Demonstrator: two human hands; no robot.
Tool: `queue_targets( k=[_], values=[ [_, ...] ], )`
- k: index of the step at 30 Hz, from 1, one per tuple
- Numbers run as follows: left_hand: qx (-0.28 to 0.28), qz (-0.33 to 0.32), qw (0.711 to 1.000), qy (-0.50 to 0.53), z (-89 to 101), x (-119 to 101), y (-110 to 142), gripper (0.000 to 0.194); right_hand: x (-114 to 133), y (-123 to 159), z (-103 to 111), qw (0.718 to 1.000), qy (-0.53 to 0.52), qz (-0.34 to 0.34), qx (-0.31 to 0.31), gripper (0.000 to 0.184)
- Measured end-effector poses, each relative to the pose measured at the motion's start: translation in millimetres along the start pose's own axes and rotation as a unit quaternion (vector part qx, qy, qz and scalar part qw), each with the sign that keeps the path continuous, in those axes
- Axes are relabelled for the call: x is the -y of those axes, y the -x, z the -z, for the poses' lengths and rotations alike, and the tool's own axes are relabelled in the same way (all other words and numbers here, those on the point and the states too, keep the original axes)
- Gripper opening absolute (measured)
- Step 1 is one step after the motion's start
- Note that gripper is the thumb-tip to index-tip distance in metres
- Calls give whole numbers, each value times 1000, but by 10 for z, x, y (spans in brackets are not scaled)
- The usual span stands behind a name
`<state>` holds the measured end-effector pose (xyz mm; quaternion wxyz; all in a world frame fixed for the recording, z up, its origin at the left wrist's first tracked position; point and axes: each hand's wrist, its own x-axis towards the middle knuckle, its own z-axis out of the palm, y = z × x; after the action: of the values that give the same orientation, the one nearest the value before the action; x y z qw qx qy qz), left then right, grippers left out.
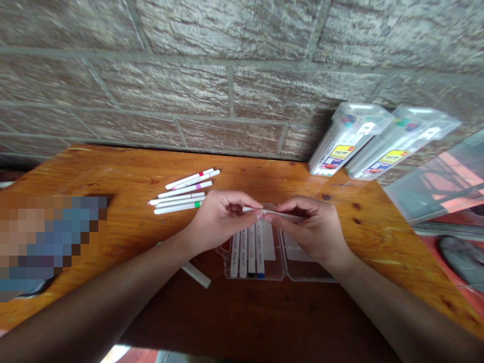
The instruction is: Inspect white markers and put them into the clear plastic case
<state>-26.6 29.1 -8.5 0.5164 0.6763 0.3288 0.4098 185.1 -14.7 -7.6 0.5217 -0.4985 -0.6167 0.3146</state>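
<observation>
My left hand [223, 217] and my right hand [312, 227] meet over an open clear plastic case [285, 269]. Between their fingertips they pinch a slim white marker [290, 217], held level, one end in each hand. Several white markers [256, 249] lie side by side in the case's left half, one with a blue end and one with a black end. Beyond my left hand, several more white markers [185, 186] with red, purple and green bands lie loosely on the table. Another white marker [196, 275] lies partly hidden under my left forearm.
Two clear marker boxes [333, 146] with yellow labels stand against the brick wall [204, 80] at the back right of the wooden table [124, 201]. A pixelated area covers something at the table's left. A dark shoe [461, 262] is on the floor at right.
</observation>
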Motion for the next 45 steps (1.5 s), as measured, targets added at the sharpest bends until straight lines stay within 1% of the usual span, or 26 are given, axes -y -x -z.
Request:
queue_targets(
  k=[5, 9, 16, 20, 23, 29, 32, 36, 40, 45],
  values=[
    [6, -13, 1000, -5, -23, -37, 20, 7, -43, 33, -8, 1000, 21, -6, 5, 22],
    [7, -2, 1000, -5, -6, -38, 14, 11, -38, 11, -17, 1000, -8, -20, 9, 21],
    [-19, 13, 998, 62, 41, -44, -33, 11, -21, -46, 0, 994, -88, -29, 54, 8],
    [-41, 25, 992, 118, 60, -17, -52, 10, 9, -61, 21, 994, -93, -25, 49, 9],
    [-58, 31, 986, 154, 64, -3, -58, 8, 32, -63, 39, 991, -116, -38, 48, 8],
    [-77, 48, 978, 188, 60, -24, -68, 8, 5, -57, 55, 981, -169, -81, 56, 7],
    [-95, 57, 972, 208, 65, -29, -74, 9, -9, -60, 50, 970, -212, -105, 48, 9],
    [-115, 74, 961, 239, 75, -33, -90, 11, 14, -69, 42, 958, -260, -118, 32, 10],
    [-123, 81, 953, 265, 78, -42, -104, 11, 62, -76, 47, 948, -287, -132, 27, 11],
    [-132, 88, 944, 288, 75, -43, -113, 10, 95, -82, 63, 933, -327, -143, 50, 14]
  ],
)
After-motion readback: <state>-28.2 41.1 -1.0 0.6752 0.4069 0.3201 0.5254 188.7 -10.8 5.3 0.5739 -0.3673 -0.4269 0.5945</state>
